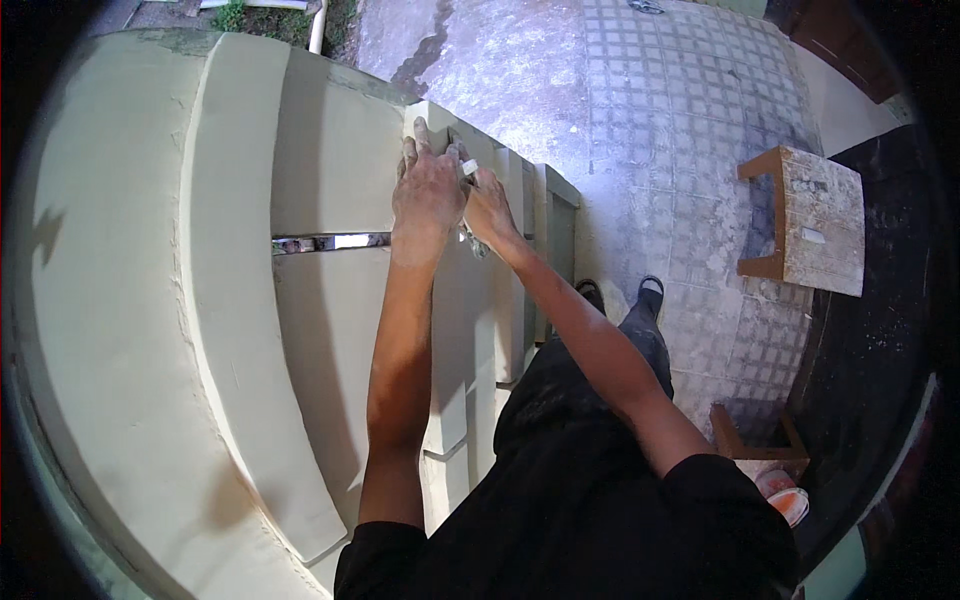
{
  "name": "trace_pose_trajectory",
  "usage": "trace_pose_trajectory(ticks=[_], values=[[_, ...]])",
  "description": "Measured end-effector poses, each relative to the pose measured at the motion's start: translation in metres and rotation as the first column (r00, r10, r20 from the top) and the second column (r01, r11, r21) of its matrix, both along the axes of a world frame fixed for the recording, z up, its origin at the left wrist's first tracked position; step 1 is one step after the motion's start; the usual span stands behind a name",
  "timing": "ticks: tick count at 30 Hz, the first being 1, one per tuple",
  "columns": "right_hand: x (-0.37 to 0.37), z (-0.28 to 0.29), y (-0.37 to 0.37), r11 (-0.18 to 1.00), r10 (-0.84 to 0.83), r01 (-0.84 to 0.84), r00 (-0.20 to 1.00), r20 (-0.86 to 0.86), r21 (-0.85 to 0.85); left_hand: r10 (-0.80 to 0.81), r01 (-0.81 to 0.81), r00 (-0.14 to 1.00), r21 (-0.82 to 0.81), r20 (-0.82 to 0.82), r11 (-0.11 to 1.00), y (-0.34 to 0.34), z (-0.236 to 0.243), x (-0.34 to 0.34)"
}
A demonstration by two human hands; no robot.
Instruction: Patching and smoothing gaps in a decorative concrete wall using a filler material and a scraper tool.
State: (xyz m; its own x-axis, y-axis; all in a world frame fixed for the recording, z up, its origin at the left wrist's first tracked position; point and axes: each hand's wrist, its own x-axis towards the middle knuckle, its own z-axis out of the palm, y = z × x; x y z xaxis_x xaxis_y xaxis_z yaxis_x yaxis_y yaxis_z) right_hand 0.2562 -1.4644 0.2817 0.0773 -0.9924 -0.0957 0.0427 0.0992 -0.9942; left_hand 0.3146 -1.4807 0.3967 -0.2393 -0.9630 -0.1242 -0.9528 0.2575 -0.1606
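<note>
My left hand [430, 195] lies with its fingers stretched out on the far end of a pale cream stepped block [455, 330]. Grey dust coats its skin. Close beside it on the right, my right hand [488, 208] is closed round a small object with a white end [469, 167]. Most of that object is hidden by the fingers. Below the right hand a greyish bit shows against the block, too small to name. Both hands are near the block's far edge.
Broad cream panels [110, 250] and a raised curved band [235, 200] fill the left, with a narrow gap [335, 241] between panels. A dusty wooden stool [825, 220] stands right on the tiled floor [690, 130]. A second wooden piece [765, 455] with an orange-lined container [790, 505] is nearer.
</note>
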Motion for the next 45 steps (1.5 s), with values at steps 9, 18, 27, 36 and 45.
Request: trace_pose_trajectory(ticks=[9, 18, 27, 36, 45], values=[[0.048, -0.042, -0.032, 0.934, -0.005, -0.122, 0.936, -0.352, -0.336, 0.132, -0.128, 0.987, -0.057, 0.087, 0.99, -0.006, 0.014, -0.003], [-0.002, -0.003, -0.021, 0.99, -0.074, 0.07, 0.997, -0.027, -0.125, 0.157, -0.145, 0.983, 0.125, -0.091, 0.981, -0.017, 0.011, -0.006], [0.011, 0.014, 0.002, 0.965, -0.141, 0.115, 0.986, -0.094, -0.235, 0.044, -0.034, 0.989, 0.073, -0.139, 0.997, 0.007, 0.023, 0.012], [0.004, 0.019, -0.009, 0.92, -0.068, -0.134, 0.871, -0.486, -0.369, 0.021, -0.022, 0.998, -0.008, -0.065, 1.0, 0.008, 0.028, 0.007], [0.017, 0.018, -0.023, 0.924, -0.176, 0.031, 0.919, -0.353, -0.381, 0.02, -0.017, 0.999, -0.067, 0.034, 0.998, -0.015, 0.031, 0.006]])
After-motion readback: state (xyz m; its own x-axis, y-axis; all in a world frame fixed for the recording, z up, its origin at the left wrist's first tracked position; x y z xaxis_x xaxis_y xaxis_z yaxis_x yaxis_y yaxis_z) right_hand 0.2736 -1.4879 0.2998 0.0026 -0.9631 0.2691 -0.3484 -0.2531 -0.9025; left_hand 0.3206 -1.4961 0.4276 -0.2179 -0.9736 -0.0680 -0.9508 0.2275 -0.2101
